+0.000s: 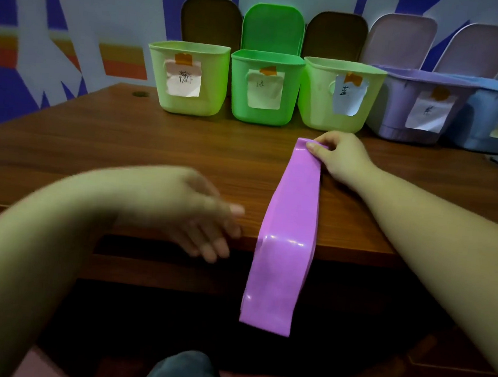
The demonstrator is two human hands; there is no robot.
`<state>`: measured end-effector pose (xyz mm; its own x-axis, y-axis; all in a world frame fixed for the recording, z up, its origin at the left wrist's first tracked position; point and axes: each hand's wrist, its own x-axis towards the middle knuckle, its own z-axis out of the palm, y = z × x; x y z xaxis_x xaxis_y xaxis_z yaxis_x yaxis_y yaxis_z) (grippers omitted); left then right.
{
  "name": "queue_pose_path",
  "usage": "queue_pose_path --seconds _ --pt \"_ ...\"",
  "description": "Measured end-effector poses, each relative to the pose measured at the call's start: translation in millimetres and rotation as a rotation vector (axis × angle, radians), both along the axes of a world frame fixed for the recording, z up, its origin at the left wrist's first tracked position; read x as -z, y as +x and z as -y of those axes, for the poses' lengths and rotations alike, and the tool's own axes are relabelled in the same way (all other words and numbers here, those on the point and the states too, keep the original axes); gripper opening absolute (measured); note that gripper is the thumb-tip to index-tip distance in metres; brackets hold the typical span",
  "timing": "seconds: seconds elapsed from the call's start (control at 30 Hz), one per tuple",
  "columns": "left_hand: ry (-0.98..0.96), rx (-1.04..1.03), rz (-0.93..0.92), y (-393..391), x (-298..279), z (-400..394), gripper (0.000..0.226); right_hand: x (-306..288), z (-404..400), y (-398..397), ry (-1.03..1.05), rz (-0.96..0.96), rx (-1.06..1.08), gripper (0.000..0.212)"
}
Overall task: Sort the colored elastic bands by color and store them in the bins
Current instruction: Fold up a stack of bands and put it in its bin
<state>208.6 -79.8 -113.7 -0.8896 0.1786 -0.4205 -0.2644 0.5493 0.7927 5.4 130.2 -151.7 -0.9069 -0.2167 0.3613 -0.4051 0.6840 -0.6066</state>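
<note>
Head view of a wooden table (94, 143) bearing five lidded bins in a row along its far edge, all lids raised against a blue, white and orange patterned wall (59, 33). From left: a pale green bin (186, 100), a bright green bin (261, 113), a second pale green bin (316, 112), a lilac bin (398, 111) and a light blue bin (482, 125). Each front carries a paper label fixed with orange tape; the handwritten characters are partly blurred, the second appearing to read 绿 and the third 蓝, the others not legible. The right hand (340, 160) pinches the far end of a wide purple elastic band (288, 237) between thumb and fingers, just in front of the third bin; the band lies across the table and hangs over its near edge. The left hand (199, 214), motion-blurred, hovers at the near edge beside the band, fingers loosely extended and holding nothing.
</note>
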Motion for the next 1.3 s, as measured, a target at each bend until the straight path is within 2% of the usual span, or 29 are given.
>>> queue_pose_path --seconds 0.13,0.23,0.3,0.4,0.47,0.57,0.63,0.83,1.07,1.3 --pt "0.034 -0.197 -0.303 -52 -9 -4 0.018 6 0 -1 -0.069 -0.050 -0.013 0.021" --pt "0.069 -0.261 -0.392 -101 7 -18 0.011 7 -1 -3 -0.092 -0.064 -0.018 0.020" --pt "0.077 -0.264 -0.434 -129 18 -27 0.015 9 -1 -4 -0.091 -0.073 -0.025 0.020" --pt "0.116 -0.230 -0.472 -158 22 -42 0.036 11 1 -4 -0.107 -0.079 -0.041 0.017" --pt "0.155 -0.195 -0.469 -173 19 -50 0.041 11 1 -4 -0.126 -0.067 -0.052 0.014" --pt "0.115 -0.146 -0.544 -187 20 -56 0.016 9 -1 -5 -0.162 -0.052 -0.060 0.011" --pt "0.122 -0.138 -0.617 -194 28 -57 0.008 9 -4 -5 -0.143 -0.060 -0.065 0.012" --pt "0.208 -0.057 -0.657 -200 31 -56 0.009 4 -6 -7 -0.110 -0.095 -0.092 0.014" --pt "0.300 -0.100 -0.664 -197 32 -50 0.008 4 -6 -5 -0.129 -0.081 -0.120 0.015" --pt "0.346 -0.089 -0.613 -191 30 -47 0.012 2 -9 -4 -0.275 0.008 -0.120 0.008"
